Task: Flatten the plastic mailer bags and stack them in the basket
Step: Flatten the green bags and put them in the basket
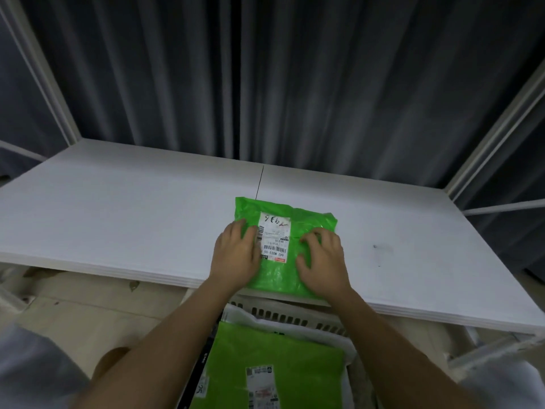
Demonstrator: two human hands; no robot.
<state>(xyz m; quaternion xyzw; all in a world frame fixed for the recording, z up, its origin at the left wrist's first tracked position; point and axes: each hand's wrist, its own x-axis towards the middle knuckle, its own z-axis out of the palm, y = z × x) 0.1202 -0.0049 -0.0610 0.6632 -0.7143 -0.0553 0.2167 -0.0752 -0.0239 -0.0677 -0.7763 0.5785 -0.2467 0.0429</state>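
Observation:
A green plastic mailer bag [306, 219] with a white shipping label lies near the front edge of the white table [118, 208]. My left hand [236, 255] rests palm down on the bag's left side, fingers spread. On the bag's right side my right hand [323, 261] presses with its fingers curled a little. Neither hand grips the bag. Below the table's edge stands a cream slotted basket [283, 315]. In it lies another green mailer bag [277, 367] with a label, on top of white bags.
A dark grey curtain hangs behind the table. White frame posts [38, 69] rise at the left and right. The floor under the table's front edge is pale, with a small scrap [134, 286] at the left.

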